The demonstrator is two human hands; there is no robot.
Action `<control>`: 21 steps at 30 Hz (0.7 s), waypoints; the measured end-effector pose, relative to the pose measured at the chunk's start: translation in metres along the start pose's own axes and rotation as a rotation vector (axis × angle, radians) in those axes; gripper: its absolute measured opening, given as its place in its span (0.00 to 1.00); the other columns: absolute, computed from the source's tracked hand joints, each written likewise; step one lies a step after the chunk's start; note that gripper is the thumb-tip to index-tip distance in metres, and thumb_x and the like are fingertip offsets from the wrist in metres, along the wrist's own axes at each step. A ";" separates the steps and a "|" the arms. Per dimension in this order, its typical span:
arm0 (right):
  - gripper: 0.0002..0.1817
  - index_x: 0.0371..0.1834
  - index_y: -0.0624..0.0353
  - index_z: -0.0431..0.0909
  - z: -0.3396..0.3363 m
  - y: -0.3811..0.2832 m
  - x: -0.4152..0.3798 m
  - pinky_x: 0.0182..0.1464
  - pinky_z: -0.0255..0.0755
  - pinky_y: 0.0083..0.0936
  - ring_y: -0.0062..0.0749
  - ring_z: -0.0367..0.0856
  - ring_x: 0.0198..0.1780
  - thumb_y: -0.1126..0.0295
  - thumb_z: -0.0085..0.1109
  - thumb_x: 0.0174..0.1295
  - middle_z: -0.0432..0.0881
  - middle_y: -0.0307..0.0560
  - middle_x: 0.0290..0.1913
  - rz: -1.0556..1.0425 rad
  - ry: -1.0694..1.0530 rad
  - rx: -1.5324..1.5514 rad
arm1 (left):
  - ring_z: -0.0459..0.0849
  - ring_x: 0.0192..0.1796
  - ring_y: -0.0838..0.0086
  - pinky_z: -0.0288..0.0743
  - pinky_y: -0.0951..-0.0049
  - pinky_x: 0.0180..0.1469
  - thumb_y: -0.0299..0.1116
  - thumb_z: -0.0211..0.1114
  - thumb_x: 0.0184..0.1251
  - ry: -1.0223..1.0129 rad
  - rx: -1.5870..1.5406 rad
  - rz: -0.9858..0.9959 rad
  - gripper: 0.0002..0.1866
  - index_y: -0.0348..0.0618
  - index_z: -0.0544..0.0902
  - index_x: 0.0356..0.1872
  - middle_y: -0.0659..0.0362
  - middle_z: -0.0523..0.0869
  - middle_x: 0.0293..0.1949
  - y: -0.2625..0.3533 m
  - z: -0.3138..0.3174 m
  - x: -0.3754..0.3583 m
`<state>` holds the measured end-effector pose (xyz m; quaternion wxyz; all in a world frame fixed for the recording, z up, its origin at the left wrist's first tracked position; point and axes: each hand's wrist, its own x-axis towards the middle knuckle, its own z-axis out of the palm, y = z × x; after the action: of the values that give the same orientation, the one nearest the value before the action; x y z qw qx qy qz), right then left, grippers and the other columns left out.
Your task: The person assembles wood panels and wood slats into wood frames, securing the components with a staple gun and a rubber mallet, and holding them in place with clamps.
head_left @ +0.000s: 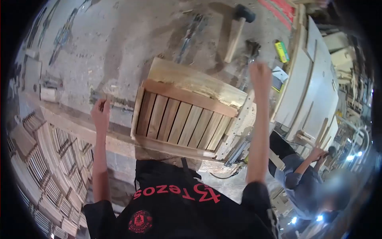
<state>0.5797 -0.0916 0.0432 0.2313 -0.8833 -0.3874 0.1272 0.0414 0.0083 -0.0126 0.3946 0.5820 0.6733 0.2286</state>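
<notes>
A slatted wooden panel (180,121) in a wooden frame lies on the workbench in front of me, with a wide board (189,79) along its far side. My left hand (100,111) is left of the panel, near a narrow bar (121,104) at the bench edge. Its fingers are curled closed; anything inside them is hidden. To the panel's right, my right hand (260,73) is closed in a fist close to the dark end of a metal clamp (252,47). I cannot make out what it grips.
A mallet (235,40) with a black head lies beyond the panel, near another clamp (187,40). A yellow-green box (281,51) rests at the right. Stacked slatted wooden pieces (43,171) stand at lower left. Another person (304,179) works at right, beside large pale boards (310,79).
</notes>
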 end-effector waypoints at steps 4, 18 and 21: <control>0.29 0.43 0.71 0.78 0.141 -0.007 0.111 0.48 0.74 0.38 0.55 0.81 0.45 0.49 0.61 0.58 0.83 0.64 0.40 0.029 0.007 -0.193 | 0.70 0.26 0.87 0.65 0.82 0.29 0.28 0.63 0.63 -0.002 0.065 -0.003 0.07 0.32 0.81 0.34 0.66 0.77 0.23 -0.007 -0.028 -0.007; 0.25 0.56 0.57 0.72 -0.248 -0.124 0.156 0.45 0.58 0.24 0.23 0.63 0.44 0.50 0.55 0.63 0.68 0.37 0.43 -0.273 0.343 0.252 | 0.74 0.27 0.82 0.70 0.78 0.33 0.30 0.61 0.63 0.066 0.118 0.021 0.09 0.32 0.82 0.35 0.57 0.81 0.23 -0.004 -0.022 -0.005; 0.32 0.61 0.58 0.65 -0.190 -0.062 0.149 0.54 0.53 0.26 0.27 0.58 0.53 0.46 0.53 0.62 0.64 0.42 0.52 -0.264 0.583 -0.048 | 0.78 0.27 0.78 0.72 0.76 0.34 0.32 0.61 0.62 0.075 0.054 0.042 0.10 0.33 0.82 0.34 0.55 0.83 0.24 -0.011 -0.023 -0.003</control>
<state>0.7172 -0.0036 0.2316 0.3261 -0.8298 -0.4190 -0.1716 0.0164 0.0070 -0.0066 0.3481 0.5976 0.6812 0.2403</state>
